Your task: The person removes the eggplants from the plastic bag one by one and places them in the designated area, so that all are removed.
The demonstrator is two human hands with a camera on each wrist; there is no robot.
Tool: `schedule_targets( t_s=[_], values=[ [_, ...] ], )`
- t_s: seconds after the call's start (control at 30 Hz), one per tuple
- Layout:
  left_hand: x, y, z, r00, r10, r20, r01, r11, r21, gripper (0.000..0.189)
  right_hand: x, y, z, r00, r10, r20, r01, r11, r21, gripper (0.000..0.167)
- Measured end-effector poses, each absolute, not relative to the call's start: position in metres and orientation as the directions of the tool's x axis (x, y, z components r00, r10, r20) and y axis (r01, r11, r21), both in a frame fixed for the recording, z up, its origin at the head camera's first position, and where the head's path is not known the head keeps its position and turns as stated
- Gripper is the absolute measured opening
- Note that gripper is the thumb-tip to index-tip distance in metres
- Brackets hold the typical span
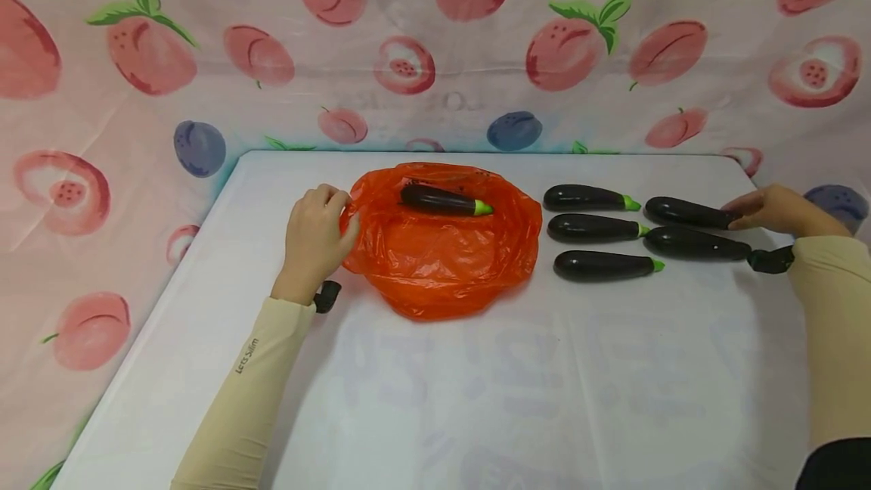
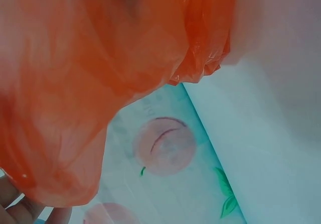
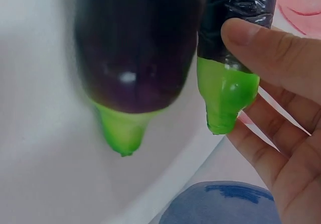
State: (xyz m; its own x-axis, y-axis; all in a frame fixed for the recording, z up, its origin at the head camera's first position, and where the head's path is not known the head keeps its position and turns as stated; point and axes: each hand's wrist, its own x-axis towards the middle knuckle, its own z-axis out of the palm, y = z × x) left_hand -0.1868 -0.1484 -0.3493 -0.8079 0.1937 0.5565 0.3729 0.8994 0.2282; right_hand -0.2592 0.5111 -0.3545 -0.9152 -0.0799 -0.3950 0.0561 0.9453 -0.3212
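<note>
An orange plastic bag lies spread open on the table, with one dark eggplant inside near its back. At the bag's left rim, my left hand grips the plastic; the left wrist view shows fingertips under its edge. Over at the table's right side, my right hand pinches the green-stemmed end of an eggplant between thumb and fingers. Just in front of that one lies another eggplant, which appears large in the right wrist view. Three more eggplants lie in a column right of the bag.
The white table ends at a back edge against a fruit-printed cloth. Dark straps or mounts sit at both wrists. A black object shows at the lower right corner.
</note>
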Motion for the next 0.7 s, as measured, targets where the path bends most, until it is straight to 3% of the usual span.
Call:
schedule_targets(
  t_s=[0.53,0.7],
  values=[
    [-0.1874,-0.1498,-0.3514,-0.792,0.196,0.579,0.386,0.894,0.226,0.014,-0.2612,0.5174,-0.3604,-0.909,-0.179,-0.375,-0.066,0.954,-0.294,0.053],
    [-0.1866,-0.1494,-0.3507,-0.797,0.188,0.574,0.379,0.895,0.234,0.015,-0.2633,0.5161,-0.3584,-0.904,-0.201,-0.376,-0.101,0.958,-0.27,0.06]
  ],
)
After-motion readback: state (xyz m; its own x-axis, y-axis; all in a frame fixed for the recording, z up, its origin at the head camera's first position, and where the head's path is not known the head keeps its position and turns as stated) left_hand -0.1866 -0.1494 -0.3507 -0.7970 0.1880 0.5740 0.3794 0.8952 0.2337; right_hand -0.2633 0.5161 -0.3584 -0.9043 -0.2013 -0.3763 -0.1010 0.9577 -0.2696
